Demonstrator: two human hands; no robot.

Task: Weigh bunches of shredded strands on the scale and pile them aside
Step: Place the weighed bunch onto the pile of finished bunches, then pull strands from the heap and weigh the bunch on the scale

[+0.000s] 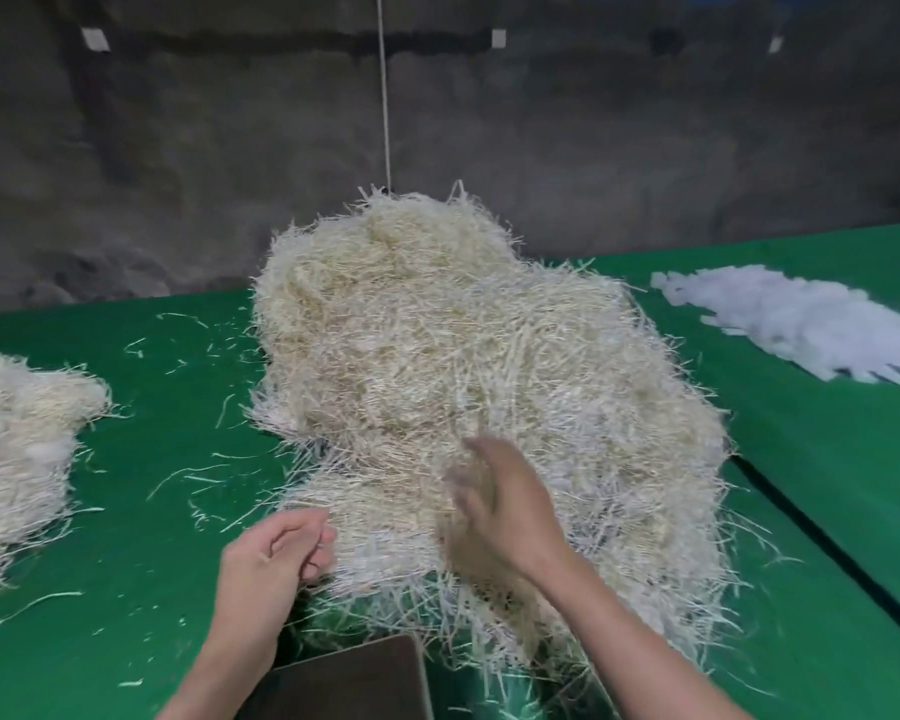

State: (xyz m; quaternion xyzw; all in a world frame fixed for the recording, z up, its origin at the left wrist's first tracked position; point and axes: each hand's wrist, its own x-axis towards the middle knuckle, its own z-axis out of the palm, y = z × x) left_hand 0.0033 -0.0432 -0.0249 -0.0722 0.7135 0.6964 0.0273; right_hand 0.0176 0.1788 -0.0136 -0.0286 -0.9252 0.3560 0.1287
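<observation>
A big heap of pale cream shredded strands [437, 366] covers the middle of the green table [141, 511]. My left hand [276, 558] lies at the heap's near left edge with its fingers curled in; a few strands may be pinched, but I cannot tell. My right hand [500, 501] is blurred with motion, fingers spread and reaching into the front of the heap. A dark flat scale platform [365, 672] shows at the bottom edge, between my forearms and just in front of the heap. A second, lower pile of strands [17, 449] sits at the far left.
Loose strands litter the green cloth around the heap. A spread of white flat strips [801, 319] lies at the back right. A dark gap [827, 543] splits the table on the right. A thin cord [384, 96] hangs down behind the heap, in front of a grey wall.
</observation>
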